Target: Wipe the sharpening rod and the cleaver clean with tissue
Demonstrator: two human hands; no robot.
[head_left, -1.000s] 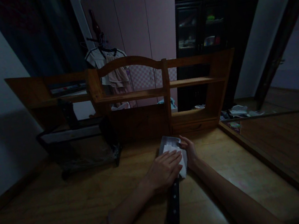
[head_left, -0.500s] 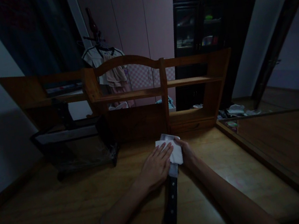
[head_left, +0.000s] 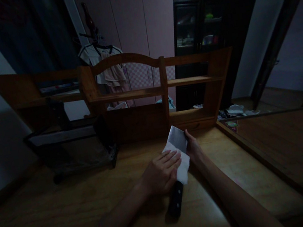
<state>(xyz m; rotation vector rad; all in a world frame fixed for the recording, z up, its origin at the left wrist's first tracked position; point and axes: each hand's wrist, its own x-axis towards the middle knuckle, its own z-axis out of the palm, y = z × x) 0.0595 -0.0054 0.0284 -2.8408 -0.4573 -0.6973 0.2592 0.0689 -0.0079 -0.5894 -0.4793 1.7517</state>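
Observation:
A cleaver with a broad metal blade and a black riveted handle lies lengthwise in front of me, its handle end nearest. The white wipe, a tissue or thin cloth, covers the blade's near half. Over the wipe lies my left hand, its close-set fingers curved and pressing it to the blade. My right hand grips the blade's right edge near the far end, thumb uppermost; its other fingers are mostly hidden. Neither hand is on the handle.
The cleaver is over a wooden desk. On the left stands a dark-framed holder with a black-handled item upright in it. A wooden shelf unit runs along the back. To the right, a raised edge borders another wooden surface.
My left hand and the wipe have slid down the blade to the handle, baring the blade's far half. The cleaver's far end looks higher. The camera view has shifted slightly.

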